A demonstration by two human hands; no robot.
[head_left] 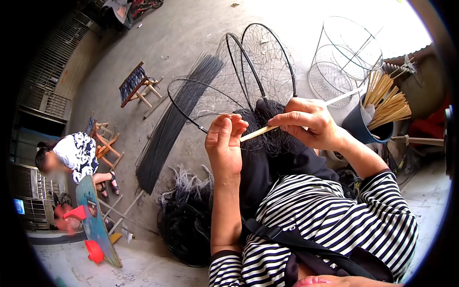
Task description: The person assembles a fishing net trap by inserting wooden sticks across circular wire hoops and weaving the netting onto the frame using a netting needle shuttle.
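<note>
A thin light wooden stick (258, 133) lies between my two hands, over dark netting (275, 143) in my lap. My right hand (306, 122) pinches the stick near its right part between thumb and fingers. At the stick's left end is my left hand (225, 136), raised, with its thumb and fingers drawn together; what its fingertips hold, if anything, is too small to make out. Black hoops (248, 62) with fine mesh stretched over them rise beyond my hands. A white rod (342, 97) shows behind my right hand.
A blue bucket (358, 125) of wooden sticks (385, 103) stands at the right, with wire-framed nets (339, 62) behind it. Long black rods (177, 119) lie on the floor. Folding stools (138, 86), a seated person (79, 158) and a blue board (95, 215) are at the left.
</note>
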